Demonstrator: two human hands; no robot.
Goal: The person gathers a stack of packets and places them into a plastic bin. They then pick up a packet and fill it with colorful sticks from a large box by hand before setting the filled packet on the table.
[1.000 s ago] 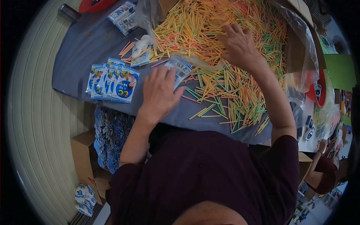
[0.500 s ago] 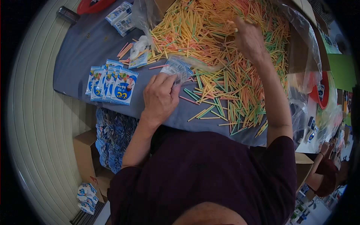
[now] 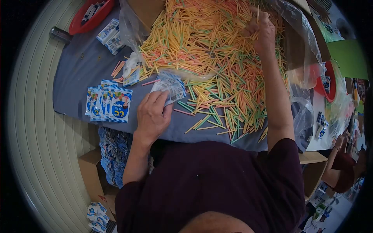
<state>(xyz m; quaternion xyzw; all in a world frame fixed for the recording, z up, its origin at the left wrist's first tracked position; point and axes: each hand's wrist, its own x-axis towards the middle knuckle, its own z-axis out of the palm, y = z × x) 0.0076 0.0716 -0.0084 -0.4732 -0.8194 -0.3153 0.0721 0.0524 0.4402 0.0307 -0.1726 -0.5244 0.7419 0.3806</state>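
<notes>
My left hand (image 3: 151,118) grips the lower edge of a small clear-and-white printed packet (image 3: 171,88) at the near edge of the stick pile. My right hand (image 3: 265,35) reaches over the far right of the pile, its fingers closed around a thin yellow stick (image 3: 258,14) that points upward. Beneath and around it spreads a deep heap of thin yellow, orange, pink and green sticks (image 3: 210,46). Just left of the held packet lies a loose pink stick (image 3: 150,82).
Several blue-and-white packets (image 3: 119,105) overlap on the grey cloth (image 3: 74,83) at left. A red basin (image 3: 83,17) and a dark cylinder (image 3: 61,35) are at the far left. Clear plastic and cardboard (image 3: 297,54) border the heap. Another person (image 3: 342,167) is at right.
My right hand has moved farther out over the heap, and an upright yellow stick now shows in its fingers. My left hand stays on the packet, which shows more of its face.
</notes>
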